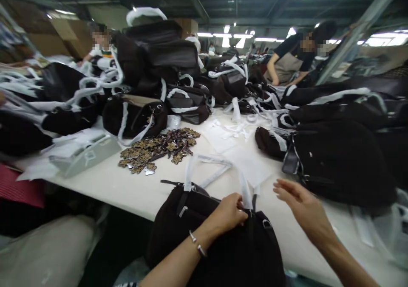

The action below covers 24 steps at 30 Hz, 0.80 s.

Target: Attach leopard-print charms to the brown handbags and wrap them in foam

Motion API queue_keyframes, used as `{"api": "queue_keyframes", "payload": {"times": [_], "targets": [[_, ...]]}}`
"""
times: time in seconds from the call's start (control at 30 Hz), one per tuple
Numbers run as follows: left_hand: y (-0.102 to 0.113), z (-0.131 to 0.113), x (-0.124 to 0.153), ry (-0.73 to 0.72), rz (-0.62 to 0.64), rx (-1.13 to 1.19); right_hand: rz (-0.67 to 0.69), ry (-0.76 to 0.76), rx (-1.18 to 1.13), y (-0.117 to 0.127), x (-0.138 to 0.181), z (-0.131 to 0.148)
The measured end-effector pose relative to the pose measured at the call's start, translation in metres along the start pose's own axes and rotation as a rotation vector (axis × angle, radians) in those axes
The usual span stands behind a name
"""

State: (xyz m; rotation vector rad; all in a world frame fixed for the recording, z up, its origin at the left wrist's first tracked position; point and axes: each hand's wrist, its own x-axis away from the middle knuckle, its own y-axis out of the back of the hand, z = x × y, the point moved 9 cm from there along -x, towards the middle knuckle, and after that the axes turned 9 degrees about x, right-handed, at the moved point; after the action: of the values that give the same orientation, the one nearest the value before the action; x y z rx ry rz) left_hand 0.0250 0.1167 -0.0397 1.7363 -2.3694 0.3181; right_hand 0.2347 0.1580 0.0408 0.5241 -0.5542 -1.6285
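Observation:
A dark brown handbag (219,244) lies at the near edge of the white table (111,185), in front of me. My left hand (228,215) is closed in a pinch on the bag's top edge, by the white-wrapped strap (245,191) that rises from it. A thin bracelet sits on that wrist. My right hand (301,206) hovers just right of the bag with its fingers spread and nothing in them. A white-wrapped handle (207,166) loops up from the bag's far side.
A heap of small gold-and-black metal tags (156,149) lies mid-table. Piles of dark bags (159,66) with white wrapping fill the back, another pile of bags (334,159) lies at right. A grey tray (84,155) sits left. Two other people work at the far side.

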Motion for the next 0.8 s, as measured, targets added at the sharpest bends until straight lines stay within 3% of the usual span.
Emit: {"api": "queue_keyframes", "payload": {"times": [0.13, 0.2, 0.27, 0.33, 0.4, 0.47, 0.6, 0.8], "targets": [[0.059, -0.047, 0.03, -0.227, -0.175, -0.444, 0.078, 0.146, -0.013, -0.065, 0.051, 0.034], [0.115, -0.062, 0.044, -0.221, -0.353, -0.593, 0.082, 0.28, 0.037, -0.09, 0.071, 0.045], [0.183, -0.073, 0.058, -0.169, -0.612, -0.689, 0.099, 0.46, 0.082, -0.113, 0.087, 0.052], [0.243, -0.078, 0.065, -0.126, -0.772, -0.731, 0.128, 0.634, 0.117, -0.132, 0.099, 0.055], [0.293, -0.078, 0.067, -0.076, -0.904, -0.761, 0.131, 0.744, 0.153, -0.143, 0.106, 0.055], [0.329, -0.077, 0.062, -0.037, -0.997, -0.777, 0.112, 0.791, 0.18, -0.147, 0.108, 0.056], [0.364, -0.076, 0.039, -0.011, -1.06, -0.791, 0.067, 0.84, 0.193, -0.145, 0.11, 0.062], [0.383, -0.069, 0.013, -0.028, -1.043, -0.704, 0.066, 0.929, 0.241, -0.149, 0.112, 0.059]]}}
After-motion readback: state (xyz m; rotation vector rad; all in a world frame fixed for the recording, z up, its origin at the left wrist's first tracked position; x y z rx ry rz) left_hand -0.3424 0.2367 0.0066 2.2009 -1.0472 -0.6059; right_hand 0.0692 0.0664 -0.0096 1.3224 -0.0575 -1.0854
